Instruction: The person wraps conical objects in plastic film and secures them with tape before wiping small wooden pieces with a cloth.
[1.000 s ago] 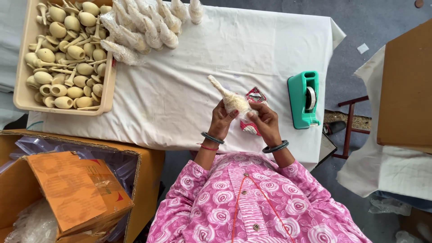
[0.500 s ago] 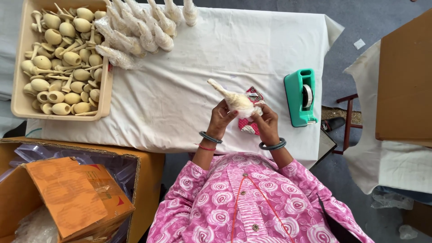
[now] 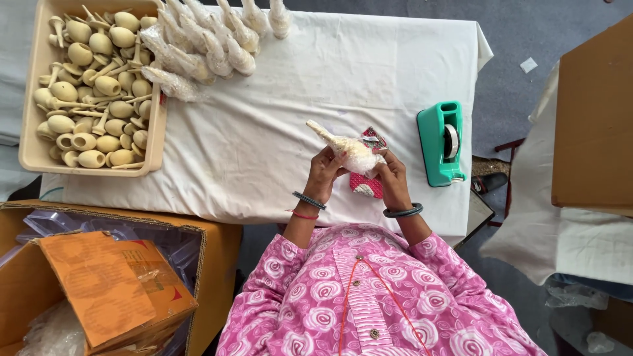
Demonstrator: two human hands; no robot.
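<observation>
holding a pale wrapped wooden piece (image 3: 349,150) above the white-clothed table (image 3: 277,151), left hand (image 3: 324,173) and right hand (image 3: 394,181) both pinching it; barely shifting since a second ago, wrapping apparently continuing beside the green tape dispenser (image 3: 440,142).

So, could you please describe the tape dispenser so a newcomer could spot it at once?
Start at the table with the white cloth and go to its right end, past the person's right hand. The tape dispenser lies there alone near the edge. It is the only bright green plastic thing, with a roll of tape set in it.
</observation>
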